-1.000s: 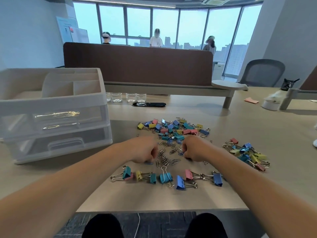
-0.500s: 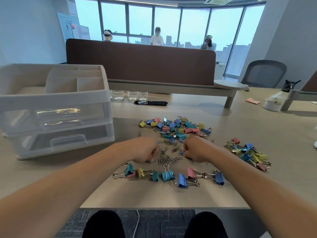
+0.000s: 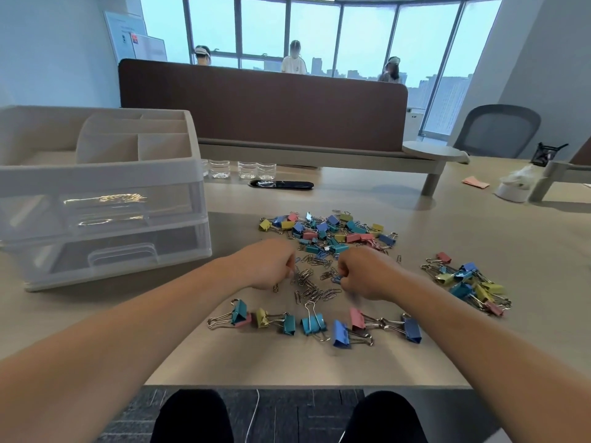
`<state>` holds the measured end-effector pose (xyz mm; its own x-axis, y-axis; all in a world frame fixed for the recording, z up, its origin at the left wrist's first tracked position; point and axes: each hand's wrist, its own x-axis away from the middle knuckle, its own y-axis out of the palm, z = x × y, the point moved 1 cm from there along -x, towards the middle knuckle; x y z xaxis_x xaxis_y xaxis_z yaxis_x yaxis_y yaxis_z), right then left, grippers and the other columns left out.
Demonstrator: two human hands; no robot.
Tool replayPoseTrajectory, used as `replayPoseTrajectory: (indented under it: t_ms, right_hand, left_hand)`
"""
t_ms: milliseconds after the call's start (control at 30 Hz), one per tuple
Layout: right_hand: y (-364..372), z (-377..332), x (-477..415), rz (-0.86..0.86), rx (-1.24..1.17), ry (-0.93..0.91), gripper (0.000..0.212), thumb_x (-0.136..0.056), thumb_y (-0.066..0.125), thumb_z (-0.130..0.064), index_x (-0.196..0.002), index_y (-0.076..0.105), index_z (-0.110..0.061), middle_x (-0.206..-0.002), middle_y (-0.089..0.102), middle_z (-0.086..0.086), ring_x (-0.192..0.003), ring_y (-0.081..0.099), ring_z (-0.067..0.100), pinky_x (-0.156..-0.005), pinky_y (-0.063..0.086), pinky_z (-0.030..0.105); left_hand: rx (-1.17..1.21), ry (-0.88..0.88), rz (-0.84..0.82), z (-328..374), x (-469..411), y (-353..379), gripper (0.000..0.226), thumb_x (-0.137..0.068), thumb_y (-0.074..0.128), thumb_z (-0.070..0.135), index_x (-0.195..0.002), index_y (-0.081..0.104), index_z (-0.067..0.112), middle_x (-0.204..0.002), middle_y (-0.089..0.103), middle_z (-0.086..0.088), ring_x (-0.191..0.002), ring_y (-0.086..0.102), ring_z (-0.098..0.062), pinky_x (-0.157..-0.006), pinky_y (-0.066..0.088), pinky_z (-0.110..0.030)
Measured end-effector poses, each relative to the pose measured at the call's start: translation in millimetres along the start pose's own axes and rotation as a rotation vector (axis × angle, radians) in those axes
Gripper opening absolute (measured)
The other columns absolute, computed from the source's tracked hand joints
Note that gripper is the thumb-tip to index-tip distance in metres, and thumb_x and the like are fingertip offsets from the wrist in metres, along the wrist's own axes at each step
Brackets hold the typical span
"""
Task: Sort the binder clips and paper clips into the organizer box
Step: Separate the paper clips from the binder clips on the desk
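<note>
On the tabletop [image 3: 479, 225], straight ahead of the person, a loose heap of silver paper clips [image 3: 311, 284] lies between the two hands. The left hand [image 3: 267, 265] rests at the heap's left edge with its fingers curled in toward the palm; whether it holds a clip cannot be told. The right hand [image 3: 367, 273] sits at the heap's right edge, fingers curled the same way. A small blue clip [image 3: 335, 279] lies right at its fingertips, but whether it is pinched or merely touched is not clear.

Just behind the paper clips lies a large pile of binder clips [image 3: 326, 231] in blue, teal, yellow and pink. A smaller pile of binder clips [image 3: 470, 282] lies to the right, well apart from the hands. Nearer the tabletop's front edge, a row of larger binder clips [image 3: 311, 324] runs from left to right, some touching.

The organizer box [image 3: 102, 193] stands to the left, apart from every clip. It is translucent white, with two drawers pushed in at the front and an open tray with dividers on top.

Behind the piles, a few clear glasses [image 3: 243, 169] stand in a line beside a flat black oval [image 3: 281, 184], in front of a brown partition [image 3: 262, 100].
</note>
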<state>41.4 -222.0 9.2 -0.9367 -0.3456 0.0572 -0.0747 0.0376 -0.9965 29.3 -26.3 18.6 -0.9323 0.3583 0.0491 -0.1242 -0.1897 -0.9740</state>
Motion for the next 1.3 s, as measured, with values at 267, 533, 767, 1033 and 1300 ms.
replayPoseTrajectory:
  t_ms: [267,533,767,1033,1300]
  right_hand:
    - [-10.5,-2.1,-23.3,0.03,-0.146,-0.021,0.011,-0.089,0.064,-0.017,-0.079,0.059,-0.02,-0.08,0.06,-0.005,-0.067,0.051,0.009,-0.064,0.046,0.023]
    - [-15.7,-36.5,-75.5,0.04,-0.213,-0.03,0.006,-0.089,0.061,-0.012,-0.09,0.067,-0.011,-0.092,0.067,0.005,-0.08,0.06,0.016,-0.069,0.051,0.027]
    - [-7.3,-52.8,-104.4,0.032,-0.153,-0.048,0.009,-0.088,0.061,-0.007,-0.095,0.065,-0.003,-0.082,0.061,0.009,-0.073,0.057,0.021,-0.058,0.043,0.027]
    - [-6.9,-58.0,-104.3,0.034,-0.155,-0.106,0.019,-0.091,0.066,-0.016,-0.104,0.072,-0.005,-0.101,0.069,0.01,-0.091,0.064,0.022,-0.084,0.054,0.033]
    - [-13.3,-57.8,-81.0,0.068,-0.172,-0.121,0.025,-0.094,0.063,-0.013,-0.119,0.066,-0.013,-0.118,0.066,0.004,-0.103,0.061,0.017,-0.09,0.049,0.026]
  left_hand:
    - [0.011,-0.04,0.051,-19.1,-35.2,-6.7,0.005,-0.095,0.059,0.018,-0.093,0.063,0.015,-0.095,0.06,-0.001,-0.083,0.053,-0.014,-0.071,0.038,-0.025]
    - [0.039,-0.148,0.069,-38.7,-68.3,-8.1,0.008,-0.088,0.068,0.019,-0.093,0.073,0.017,-0.099,0.07,-0.005,-0.086,0.061,-0.022,-0.07,0.043,-0.027]
    - [0.055,-0.18,0.061,-51.5,-72.9,-2.3,0.016,-0.079,0.071,0.022,-0.091,0.075,0.012,-0.09,0.07,-0.01,-0.084,0.065,-0.026,-0.076,0.055,-0.039]
    - [0.044,-0.153,0.056,-57.0,-46.1,-17.7,0.014,-0.088,0.064,0.013,-0.099,0.073,0.015,-0.102,0.069,-0.004,-0.092,0.062,-0.02,-0.079,0.051,-0.029]
    - [-0.067,-0.136,-0.009,-52.2,-7.6,-24.0,0.016,-0.09,0.066,0.022,-0.102,0.068,0.013,-0.092,0.06,0.0,-0.082,0.05,-0.013,-0.07,0.037,-0.024]
